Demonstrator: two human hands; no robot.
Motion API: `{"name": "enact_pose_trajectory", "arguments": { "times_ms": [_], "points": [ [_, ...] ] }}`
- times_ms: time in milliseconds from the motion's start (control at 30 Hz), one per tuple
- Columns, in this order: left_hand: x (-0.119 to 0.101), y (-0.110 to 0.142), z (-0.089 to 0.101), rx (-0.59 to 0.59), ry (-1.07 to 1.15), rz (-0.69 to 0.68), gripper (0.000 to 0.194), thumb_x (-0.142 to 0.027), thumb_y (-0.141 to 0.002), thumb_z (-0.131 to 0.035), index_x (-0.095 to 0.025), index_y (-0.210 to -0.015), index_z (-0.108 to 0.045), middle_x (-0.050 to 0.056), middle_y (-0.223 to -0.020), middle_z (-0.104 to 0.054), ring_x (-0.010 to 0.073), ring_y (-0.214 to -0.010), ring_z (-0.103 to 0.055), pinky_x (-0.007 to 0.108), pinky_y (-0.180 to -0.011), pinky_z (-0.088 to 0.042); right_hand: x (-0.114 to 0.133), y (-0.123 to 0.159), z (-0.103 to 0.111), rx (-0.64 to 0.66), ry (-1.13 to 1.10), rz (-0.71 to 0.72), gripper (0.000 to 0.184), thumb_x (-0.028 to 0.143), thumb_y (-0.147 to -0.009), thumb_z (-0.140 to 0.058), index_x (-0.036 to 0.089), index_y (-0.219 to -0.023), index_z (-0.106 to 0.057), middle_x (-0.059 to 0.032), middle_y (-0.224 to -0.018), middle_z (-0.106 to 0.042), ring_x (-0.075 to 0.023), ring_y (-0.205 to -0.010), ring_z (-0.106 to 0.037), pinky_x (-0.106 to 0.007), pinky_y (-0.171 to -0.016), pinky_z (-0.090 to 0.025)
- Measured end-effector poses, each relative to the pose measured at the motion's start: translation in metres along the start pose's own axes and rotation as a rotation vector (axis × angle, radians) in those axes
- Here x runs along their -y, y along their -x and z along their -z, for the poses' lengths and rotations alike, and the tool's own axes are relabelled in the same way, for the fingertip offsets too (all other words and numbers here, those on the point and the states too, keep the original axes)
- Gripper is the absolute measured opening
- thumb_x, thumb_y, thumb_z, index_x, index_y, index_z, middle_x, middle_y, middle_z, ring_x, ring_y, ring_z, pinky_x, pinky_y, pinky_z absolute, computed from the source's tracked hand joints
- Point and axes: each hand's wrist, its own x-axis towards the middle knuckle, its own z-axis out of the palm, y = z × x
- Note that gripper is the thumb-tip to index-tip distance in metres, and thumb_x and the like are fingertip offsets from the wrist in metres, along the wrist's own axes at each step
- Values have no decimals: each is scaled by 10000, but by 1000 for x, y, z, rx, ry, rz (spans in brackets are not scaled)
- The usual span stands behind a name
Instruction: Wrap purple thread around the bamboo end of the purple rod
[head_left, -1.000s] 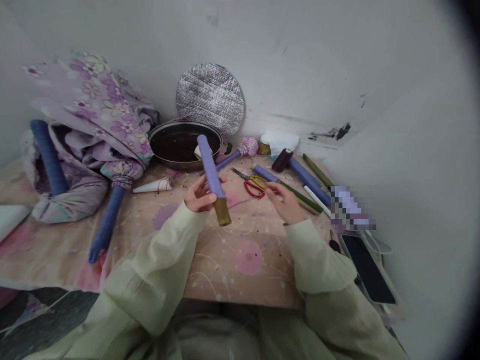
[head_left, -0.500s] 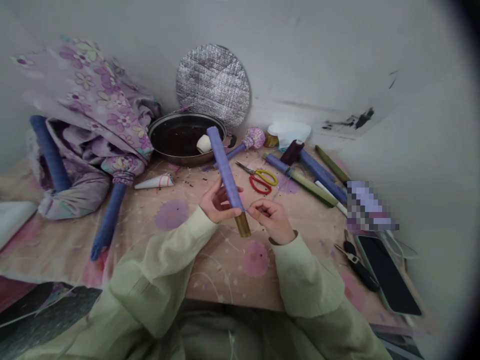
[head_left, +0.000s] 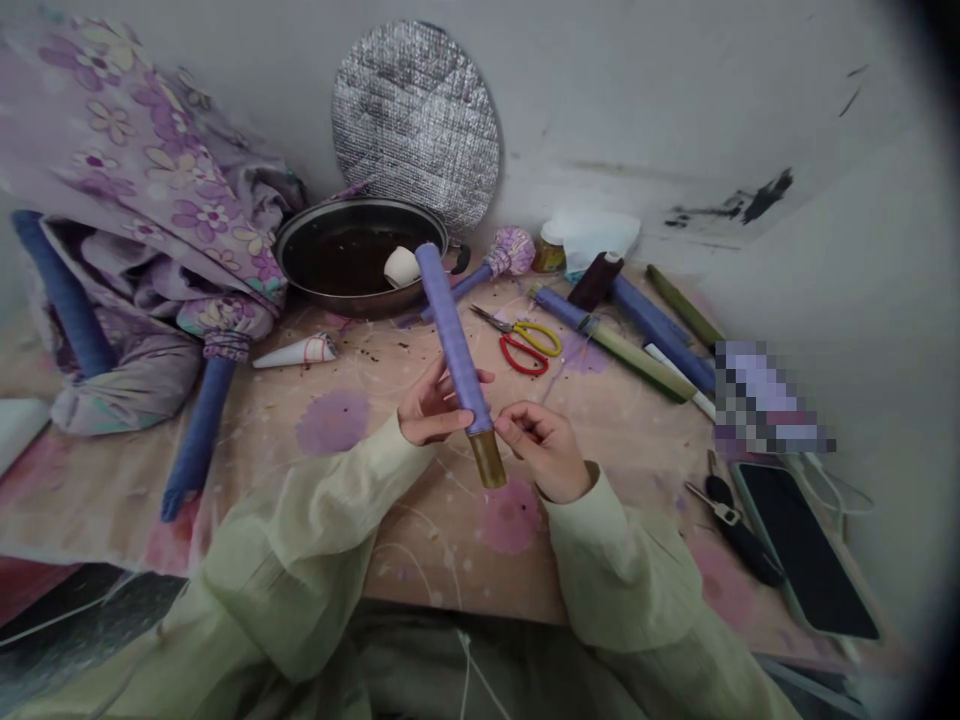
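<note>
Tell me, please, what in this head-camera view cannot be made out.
Head view:
The patch beside the phone: pixelated, so what lies under it is unknown.
The right hand: too small to tell whether its fingertips touch the purple tube or pinch something.
The pan: its dark contents are too murky to identify.
The blue rod: its lower end is hidden by the cloth bundle.

Upper centre: one metal pan (head_left: 352, 305), one round foil mat (head_left: 416, 125), one thread spool (head_left: 596, 282). Centre: one pair of scissors (head_left: 525, 340), one brass-tipped rod (head_left: 454, 340). Left of centre: one paper cone (head_left: 296, 352). Lower right: one smartphone (head_left: 806, 550).
</note>
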Motion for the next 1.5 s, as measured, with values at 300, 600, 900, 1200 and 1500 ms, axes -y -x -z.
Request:
{"name": "enact_pose_trajectory", "arguments": {
  "times_ms": [300, 600, 900, 1200, 1500],
  "points": [
    [-5, 2, -5, 30, 41, 9, 560, -120, -661, -706, -263, -1154, -482, 44, -1122, -586, 147, -829, -639, 283, -740, -518, -6, 1, -3, 126, -150, -57, 336, 513, -724, -619, 199, -686, -508, 65, -537, -422, -59, -415, -344, -212, -390, -271],
    [-6, 1, -8, 32, -64, -55, 620, -166, -633, -739, -287, -1179, -471, 51, -1132, -571, 151, -866, -614, 265, -719, -512, -15, 2, -4, 139, -190, -99, 392, 595, -718, -580, 216, -698, -479, 36, -563, -494, -113, -498, -486, -255, -476, -406],
    [19, -2, -6, -358, -194, -159, 585, -312, -586, -775, -228, -1128, -572, 44, -1015, -625, 165, -831, -592, 277, -687, -497, -11, 3, -7, 55, -35, 9, 339, 514, -737, -605, 194, -683, -505, 28, -600, -489, -94, -533, -437, -246, -507, -379],
    [17, -3, -3, -330, -123, -191, 450, -275, -602, -769, -237, -1032, -643, 22, -948, -667, 142, -765, -605, 269, -661, -507, -9, 3, -1, 73, 1, 13, 289, 479, -770, -580, 199, -724, -527, 9, -649, -542, -100, -549, -474, -251, -517, -409],
    [12, -2, -5, -317, -146, -184, 401, -257, -624, -756, -227, -1010, -650, 23, -946, -666, 153, -797, -609, 270, -678, -510, -8, 3, 1, -6, 86, 99, 245, 414, -808, -558, 193, -703, -539, -3, -679, -520, -116, -601, -458, -262, -548, -379]
  ]
}}
